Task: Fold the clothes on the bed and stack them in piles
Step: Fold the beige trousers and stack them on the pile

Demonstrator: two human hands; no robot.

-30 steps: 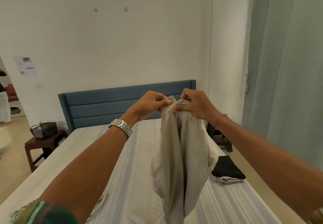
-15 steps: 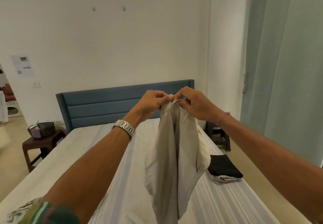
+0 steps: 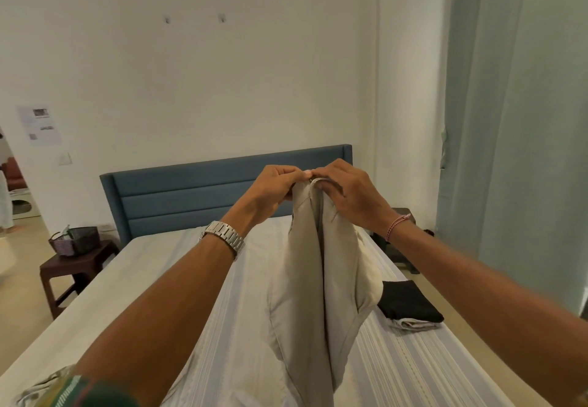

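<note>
Left hand [image 3: 273, 188] and right hand [image 3: 348, 195], raised side by side above the bed [image 3: 133, 285], fingertips meeting. Each hand pinches the top edge of a beige garment [image 3: 313, 282], fingers curled round the bunched cloth; the two grips touch at the upper hem. The garment hangs straight down from the hands in long vertical folds, its lower part running out of view at the bottom edge. A metal watch [image 3: 224, 236] sits on the left wrist, a red-and-white thread band [image 3: 396, 225] on the right.

Below and to the right of the hanging cloth, a folded pile [image 3: 410, 306] lies on the striped bed cover near the bed's right edge: a black piece on top of a pale one. A crumpled pale cloth [image 3: 38, 387] shows at the lower left beside the left forearm.

Behind the hands, a blue padded headboard [image 3: 178, 193] against the white wall. Left of the bed, a dark wooden side table [image 3: 76, 266] carrying a woven basket [image 3: 74, 241]. Grey-green curtain [image 3: 515, 126] at right.
</note>
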